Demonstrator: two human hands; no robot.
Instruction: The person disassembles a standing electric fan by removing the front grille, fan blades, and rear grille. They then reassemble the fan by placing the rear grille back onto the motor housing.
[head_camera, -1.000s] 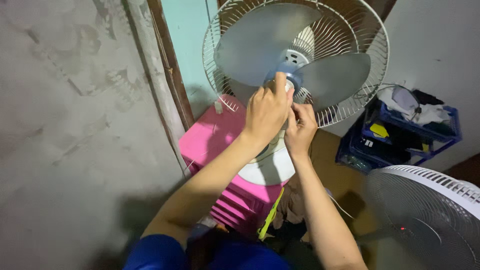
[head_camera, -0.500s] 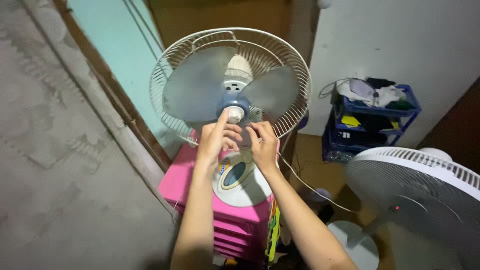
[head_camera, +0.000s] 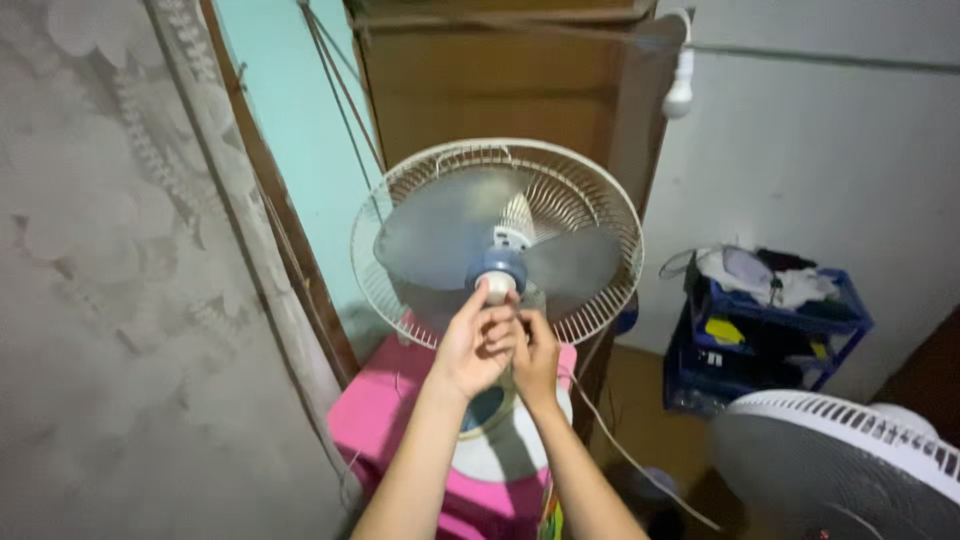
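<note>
I judge the blade cap (head_camera: 498, 283) is being unscrewed: left hand (head_camera: 474, 345) pinches it, right hand (head_camera: 536, 352) curled beside; next, steady the blades (head_camera: 440, 237).

Both bare arms raised forward, forearms converging. Left hand (head_camera: 472, 345) fingers curled, index tip up. Right hand (head_camera: 537, 358) close beside, touching it, fingers bent inward.
</note>
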